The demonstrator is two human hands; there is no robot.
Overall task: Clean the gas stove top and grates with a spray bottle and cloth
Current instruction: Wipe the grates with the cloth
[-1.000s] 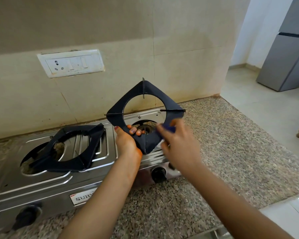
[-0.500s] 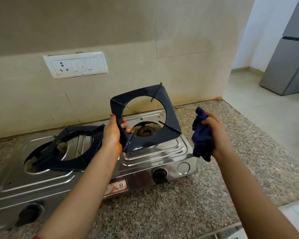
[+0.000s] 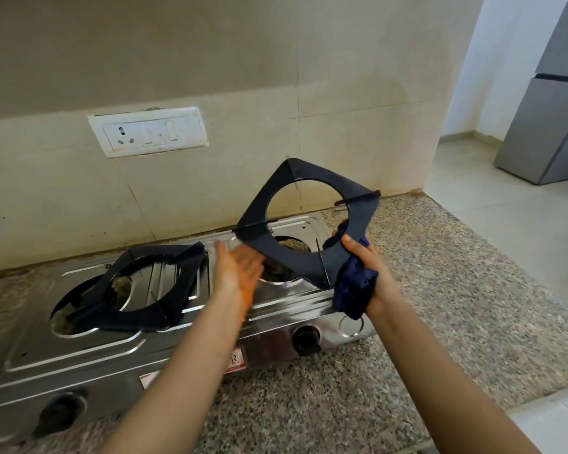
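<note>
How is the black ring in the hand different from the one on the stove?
The held grate is tilted up in the air, gripped by the right hand with the blue cloth; the other grate lies on the stove, untouched. Both are dark square frames with a round hole.

My tally off the feed: 2 grates (image 3: 258, 208) (image 3: 138, 321), 1 stove (image 3: 79, 355), 1 cloth (image 3: 354, 290).
I also count 2 knobs (image 3: 305, 339) (image 3: 58, 414), 2 hands (image 3: 240, 270) (image 3: 368, 263), 1 wall switchboard (image 3: 148, 131), 1 fridge (image 3: 551, 119), 1 desk (image 3: 440, 290).

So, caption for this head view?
The right hand grips a lifted grate with blue cloth; the left hand open.
</note>
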